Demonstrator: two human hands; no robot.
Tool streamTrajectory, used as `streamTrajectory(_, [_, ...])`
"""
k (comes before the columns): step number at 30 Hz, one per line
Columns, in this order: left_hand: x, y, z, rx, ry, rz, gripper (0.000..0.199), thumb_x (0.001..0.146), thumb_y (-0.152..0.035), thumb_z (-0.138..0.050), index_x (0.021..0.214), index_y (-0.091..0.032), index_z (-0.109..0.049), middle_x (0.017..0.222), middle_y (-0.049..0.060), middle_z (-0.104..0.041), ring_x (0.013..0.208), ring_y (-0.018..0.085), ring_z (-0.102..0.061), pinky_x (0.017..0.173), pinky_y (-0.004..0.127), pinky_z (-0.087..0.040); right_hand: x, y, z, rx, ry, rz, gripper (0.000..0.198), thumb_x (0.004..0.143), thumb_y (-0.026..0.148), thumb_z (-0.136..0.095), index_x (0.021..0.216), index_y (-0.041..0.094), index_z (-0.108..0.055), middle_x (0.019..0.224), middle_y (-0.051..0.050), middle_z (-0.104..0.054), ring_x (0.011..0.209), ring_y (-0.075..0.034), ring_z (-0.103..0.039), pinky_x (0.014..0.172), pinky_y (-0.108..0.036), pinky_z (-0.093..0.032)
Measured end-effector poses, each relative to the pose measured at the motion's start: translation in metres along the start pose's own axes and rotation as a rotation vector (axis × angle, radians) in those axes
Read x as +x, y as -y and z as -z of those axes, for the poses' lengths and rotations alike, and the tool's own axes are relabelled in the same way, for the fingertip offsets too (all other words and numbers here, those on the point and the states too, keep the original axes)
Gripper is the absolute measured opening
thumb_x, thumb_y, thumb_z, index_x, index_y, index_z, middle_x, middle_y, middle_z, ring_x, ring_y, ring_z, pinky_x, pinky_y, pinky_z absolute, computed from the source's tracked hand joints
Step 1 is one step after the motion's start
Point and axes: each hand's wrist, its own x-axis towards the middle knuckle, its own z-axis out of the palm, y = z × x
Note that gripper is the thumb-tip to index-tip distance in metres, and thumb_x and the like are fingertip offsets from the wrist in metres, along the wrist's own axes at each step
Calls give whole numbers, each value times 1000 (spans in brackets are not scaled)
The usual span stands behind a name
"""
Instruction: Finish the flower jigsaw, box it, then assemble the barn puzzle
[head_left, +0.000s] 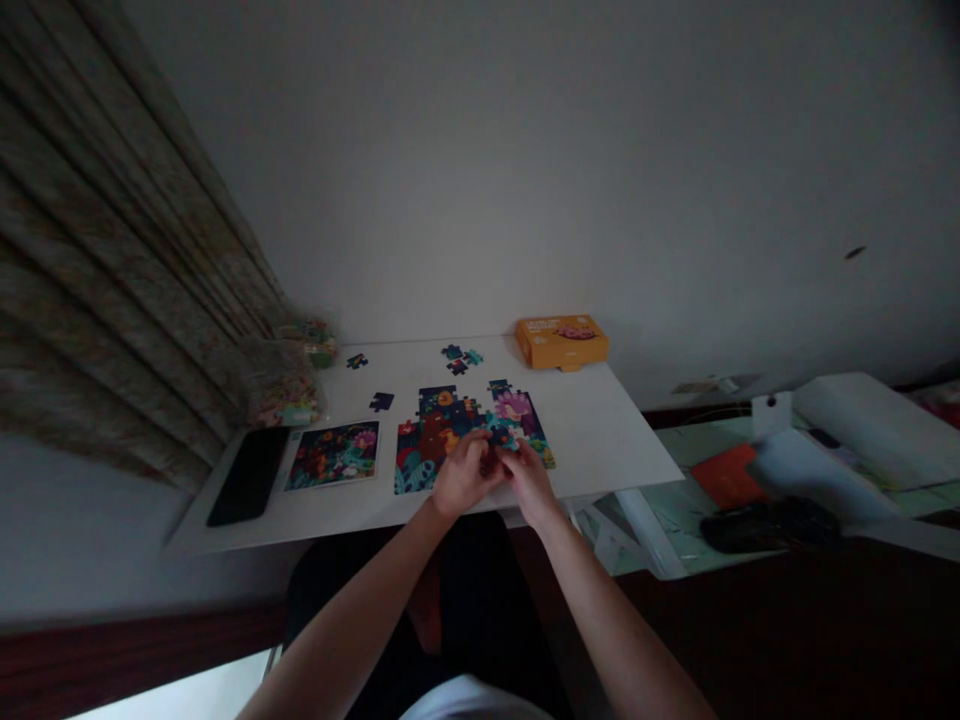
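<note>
Both my hands meet over the front edge of a partly joined jigsaw puzzle (431, 445). My left hand (466, 473) is closed, its fingers bent towards the other hand. My right hand (531, 482) is closed too, its fingertips pinched against the left ones. A dark puzzle piece (489, 464) shows between them, mostly hidden by the fingers. The joined part shows colourful plants, a brown shape and a purple flower-like form; its upper edge is stepped, with a gap. Left of it lies a reference picture (334, 456) with the same scene.
Loose puzzle pieces (457, 362) lie at the back of the white table (600, 430), with single ones further left. An orange box (562, 343) stands back right. A black phone-like slab (249, 477) and plastic bags (281, 385) are at the left, beside the curtain (112, 230).
</note>
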Motion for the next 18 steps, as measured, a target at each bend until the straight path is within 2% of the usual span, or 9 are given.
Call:
streamTrajectory(3, [-2,-6,-7,-20,-21,16,24,86,-17,-67,103,-23,-51,117,13,-69,111,24,-71,89,37,-63,3,1,1,20,-27,22,32,63,39,-87,77,24,-63,76,4,-69,72,-16,-62,66,-27,-50])
streamTrajectory(8, [0,-11,-10,-85,36,119,23,91,-22,-66,112,-22,-56,115,11,-70,113,25,-70,95,42,-61,8,13,14,22,-98,79,36,61,38,-89,69,23,-57,73,4,-68,73,-17,-65,66,-28,-53])
streamTrajectory(11, [7,-8,-10,-210,46,293,25,94,-24,-65,117,-21,-59,113,9,-72,109,24,-72,95,42,-60,13,23,21,5,-133,98,44,56,39,-92,63,23,-51,68,4,-65,69,-16,-64,65,-29,-55])
streamTrajectory(13, [14,-7,-12,-330,57,434,24,96,-23,-61,120,-21,-61,112,8,-74,105,21,-73,93,38,-61,15,26,20,-38,-134,74,43,55,42,-92,64,22,-54,68,4,-65,63,-14,-62,60,-27,-53])
streamTrajectory(16, [26,-4,-16,-446,83,608,20,97,-21,-58,114,-20,-67,109,6,-78,100,19,-75,91,34,-61,15,22,14,-103,-110,54,42,57,47,-91,77,22,-63,69,4,-67,58,-13,-60,56,-26,-51])
streamTrajectory(18, [33,-2,-16,-464,119,670,17,95,-19,-58,106,-20,-72,104,4,-79,96,18,-75,89,32,-61,14,15,10,-137,-107,86,46,59,50,-90,86,23,-64,69,4,-67,57,-14,-59,57,-28,-51])
